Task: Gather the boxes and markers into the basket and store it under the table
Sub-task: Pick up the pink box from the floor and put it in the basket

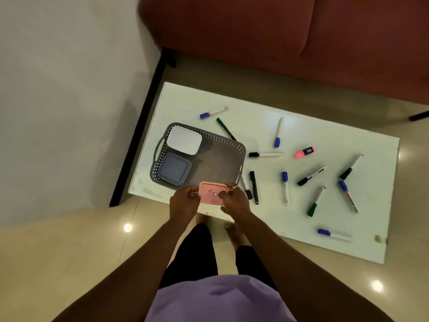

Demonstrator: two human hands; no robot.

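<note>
A grey perforated basket stands at the left end of the white table. Inside it lie a white box and a blue-grey box, both at its left side. A pink box hangs over the basket's near rim, held by my left hand on its left edge and my right hand on its right edge. Several markers lie scattered on the table to the right, among them a pink highlighter, a green marker and a blue-capped marker.
A dark red sofa runs along the table's far side. A pale wall with a black baseboard stands to the left. Glossy tiled floor lies around my legs and bare feet at the table's near edge.
</note>
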